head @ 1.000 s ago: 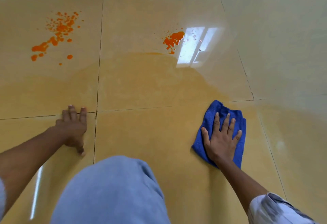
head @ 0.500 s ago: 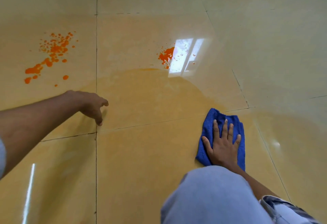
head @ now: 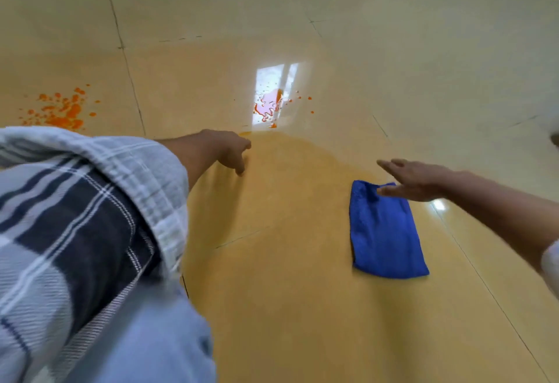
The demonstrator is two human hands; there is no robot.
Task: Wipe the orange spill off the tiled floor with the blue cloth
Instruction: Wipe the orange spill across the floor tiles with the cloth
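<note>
1. Plaid sleeve (head: 84,216) and pale blue trouser knee (head: 151,346) fill the lower left, hiding the floor there and the near edge of the left orange splatter (head: 65,112).
2. Motion blur softens both hands; fingertip contact with the floor is hard to judge.
3. Second orange splatter (head: 269,104) sits partly inside a bright window reflection (head: 279,92), so its outline is unclear.
4. Blue cloth (head: 385,231) lies flat and folded on the tiled floor (head: 287,307), well apart from both splatters, on an orange-tinted wet film.
5. Right hand (head: 414,181) hovers over the cloth's far edge, fingers spread, holding nothing.
6. Left hand (head: 227,149) reaches forward, fingers loosely curled downward, empty.
7. Dark object at the right edge is cut off, unidentifiable.
</note>
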